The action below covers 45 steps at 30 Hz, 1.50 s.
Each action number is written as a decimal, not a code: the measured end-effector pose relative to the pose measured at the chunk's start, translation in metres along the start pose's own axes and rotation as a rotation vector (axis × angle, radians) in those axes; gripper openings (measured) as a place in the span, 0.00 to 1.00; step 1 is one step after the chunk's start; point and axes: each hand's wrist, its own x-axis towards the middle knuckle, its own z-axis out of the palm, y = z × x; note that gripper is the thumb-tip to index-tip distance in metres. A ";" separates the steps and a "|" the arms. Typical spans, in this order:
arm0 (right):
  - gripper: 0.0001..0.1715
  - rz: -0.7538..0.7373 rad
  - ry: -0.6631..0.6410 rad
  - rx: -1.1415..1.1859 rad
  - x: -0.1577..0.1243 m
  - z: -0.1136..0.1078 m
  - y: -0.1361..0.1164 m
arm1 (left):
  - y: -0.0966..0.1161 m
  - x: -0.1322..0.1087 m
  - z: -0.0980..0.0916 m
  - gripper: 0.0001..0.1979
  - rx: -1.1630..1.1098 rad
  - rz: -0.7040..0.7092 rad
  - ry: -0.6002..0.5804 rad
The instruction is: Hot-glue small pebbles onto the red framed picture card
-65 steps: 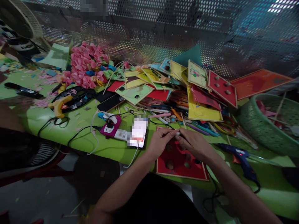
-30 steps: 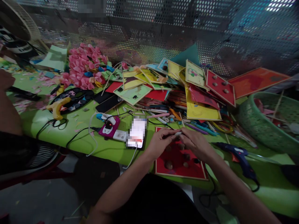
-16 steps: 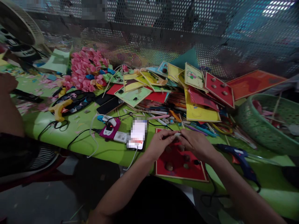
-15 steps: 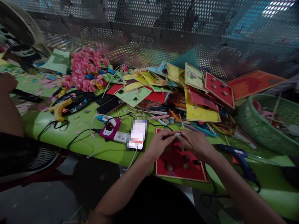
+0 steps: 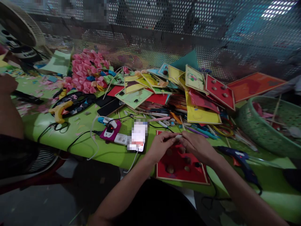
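Observation:
A red panel with a pale wooden frame (image 5: 185, 178) lies on the table in front of me, with several pebbles on it. One round tan pebble (image 5: 170, 169) sits near its lower left, a dark one (image 5: 198, 164) near its right side. Over the panel's upper part, my left hand (image 5: 163, 145) and my right hand (image 5: 195, 143) meet at the fingertips. Both are closed on a small whitish pebble (image 5: 178, 137) between them. Fingers partly cover it, and I cannot tell if it touches the panel.
Right of the panel lies a blue glue gun (image 5: 242, 160), near a green basket (image 5: 254, 131). To the left are a phone (image 5: 138, 136) and a purple power strip (image 5: 111, 131) with cables. Framed cards (image 5: 134, 96) and pink paper flowers (image 5: 88, 69) are heaped behind. Another person's arm (image 5: 9, 106) rests far left.
Both hands stay at the same place on the whitish pebble. Only a very slight shift of the camera view shows.

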 end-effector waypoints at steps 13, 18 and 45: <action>0.15 0.054 0.014 0.078 0.003 0.003 -0.008 | -0.007 0.002 0.000 0.17 0.019 0.071 0.019; 0.18 0.036 0.008 0.183 0.001 0.006 -0.001 | -0.006 0.002 0.002 0.18 -0.038 0.030 0.018; 0.21 0.122 -0.049 0.458 0.000 0.005 0.000 | -0.003 0.002 0.003 0.17 -0.052 0.072 0.020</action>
